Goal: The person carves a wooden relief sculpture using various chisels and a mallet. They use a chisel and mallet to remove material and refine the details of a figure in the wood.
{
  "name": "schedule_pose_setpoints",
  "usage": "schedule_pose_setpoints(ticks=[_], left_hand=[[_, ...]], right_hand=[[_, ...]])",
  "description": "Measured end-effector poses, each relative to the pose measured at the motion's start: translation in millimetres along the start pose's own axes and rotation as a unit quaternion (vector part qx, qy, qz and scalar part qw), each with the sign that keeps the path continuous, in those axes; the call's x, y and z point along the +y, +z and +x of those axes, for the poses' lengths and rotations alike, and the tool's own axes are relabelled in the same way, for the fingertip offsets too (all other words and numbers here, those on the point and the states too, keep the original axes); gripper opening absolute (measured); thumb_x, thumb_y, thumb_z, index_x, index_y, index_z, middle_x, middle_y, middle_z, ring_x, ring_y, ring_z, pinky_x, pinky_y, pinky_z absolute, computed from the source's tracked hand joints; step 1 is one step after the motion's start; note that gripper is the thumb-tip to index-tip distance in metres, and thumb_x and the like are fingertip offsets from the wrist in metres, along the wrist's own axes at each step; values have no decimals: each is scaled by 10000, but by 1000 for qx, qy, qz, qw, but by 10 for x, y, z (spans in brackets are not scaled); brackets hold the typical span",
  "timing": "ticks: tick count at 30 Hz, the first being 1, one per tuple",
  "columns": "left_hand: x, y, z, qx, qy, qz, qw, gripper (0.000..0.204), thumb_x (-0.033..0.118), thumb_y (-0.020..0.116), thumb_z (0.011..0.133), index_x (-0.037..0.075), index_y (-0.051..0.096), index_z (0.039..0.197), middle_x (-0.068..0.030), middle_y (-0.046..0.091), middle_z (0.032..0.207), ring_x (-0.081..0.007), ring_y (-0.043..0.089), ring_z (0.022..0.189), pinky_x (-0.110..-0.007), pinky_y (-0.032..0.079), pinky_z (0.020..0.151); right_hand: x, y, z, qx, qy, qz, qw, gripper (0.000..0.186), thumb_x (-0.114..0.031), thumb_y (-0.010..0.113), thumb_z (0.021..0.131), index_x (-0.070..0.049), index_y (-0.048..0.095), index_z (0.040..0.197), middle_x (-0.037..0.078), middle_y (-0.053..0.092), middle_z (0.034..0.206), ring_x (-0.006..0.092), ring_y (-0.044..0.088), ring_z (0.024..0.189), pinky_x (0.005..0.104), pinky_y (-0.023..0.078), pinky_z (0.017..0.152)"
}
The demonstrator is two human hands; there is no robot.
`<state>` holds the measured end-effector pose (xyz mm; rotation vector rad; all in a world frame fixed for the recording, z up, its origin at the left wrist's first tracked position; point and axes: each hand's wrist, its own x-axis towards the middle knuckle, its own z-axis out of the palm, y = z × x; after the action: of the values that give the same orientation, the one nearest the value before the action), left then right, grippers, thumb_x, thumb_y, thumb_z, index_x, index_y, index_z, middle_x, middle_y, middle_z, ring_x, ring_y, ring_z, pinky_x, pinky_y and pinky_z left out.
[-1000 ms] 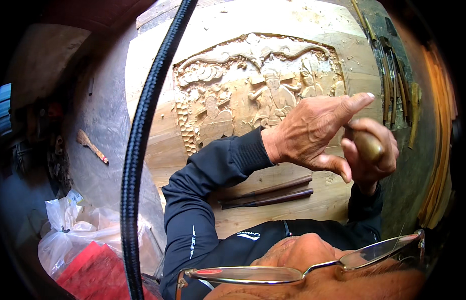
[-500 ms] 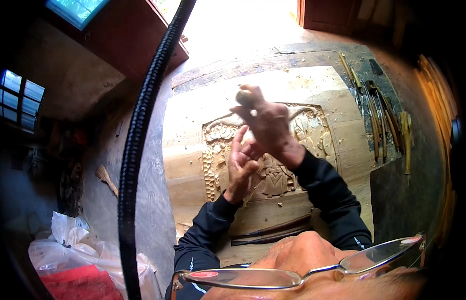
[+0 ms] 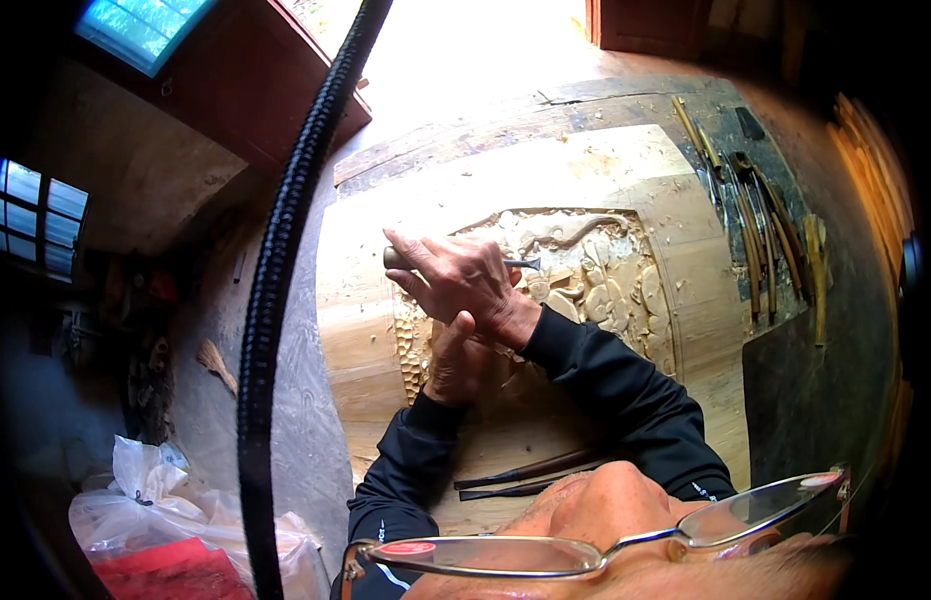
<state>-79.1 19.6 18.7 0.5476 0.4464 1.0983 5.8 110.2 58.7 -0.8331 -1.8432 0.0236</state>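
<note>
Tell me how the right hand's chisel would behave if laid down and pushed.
The chisel would likely stay stiff, given its dark, metal-looking shank. Its rounded handle end suggests it might roll, though the flared tip could check that.

Small white print marks the dark left sleeve, and more white print the right sleeve — both too tiny to read. The glasses carry a red oval label on one lens and a reddish label on the other — neither legible.
</note>
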Motion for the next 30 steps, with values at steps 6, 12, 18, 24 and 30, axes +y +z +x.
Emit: schedule_pose_setpoints(ticks=[6, 12, 18, 24, 30], left_hand=[[-14, -28, -45, 38, 1, -10, 999, 1019, 504, 807, 960, 62, 278, 1710, -163, 397, 1722, -346, 354, 1604, -517, 244, 1333], [10, 66, -28, 74, 12, 24, 997, 970, 442, 820, 958, 81, 312, 1701, -137, 427, 1701, -332, 376, 1590, -513, 233, 1340], [21, 257, 1, 96, 75, -5, 993, 898, 311, 847, 958, 162, 355, 1695, -49, 463, 1673, -296, 410, 1560, -503, 257, 1338], [-76, 261, 23, 128, 77, 12, 989, 895, 359, 834, 972, 99, 361, 1686, -90, 459, 1679, -316, 395, 1579, -519, 239, 1353], [-59, 297, -24, 156, 76, 53, 983, 898, 336, 826, 980, 75, 337, 1687, -149, 469, 1663, -356, 433, 1553, -528, 275, 1343]], right_hand=[[-11, 77, -66, -52, -13, -1, 999, 421, -291, 756, 989, -122, 694, 1370, 68, 628, 736, 222, 678, 616, 366, 521, 491], [19, 111, -148, -85, -31, 7, 996, 421, -295, 729, 983, -147, 697, 1375, 68, 644, 774, 227, 685, 625, 364, 530, 504], [15, 144, -152, -96, -19, 15, 995, 444, -314, 687, 1009, -175, 659, 1429, 43, 638, 816, 195, 683, 651, 350, 516, 509], [74, 187, -188, -95, -28, -27, 995, 419, -338, 734, 1015, -218, 700, 1415, 22, 610, 770, 163, 659, 621, 324, 525, 522], [35, 121, -211, -133, -14, 1, 991, 456, -250, 692, 995, -255, 648, 1449, 47, 590, 790, 172, 657, 621, 314, 493, 469]])
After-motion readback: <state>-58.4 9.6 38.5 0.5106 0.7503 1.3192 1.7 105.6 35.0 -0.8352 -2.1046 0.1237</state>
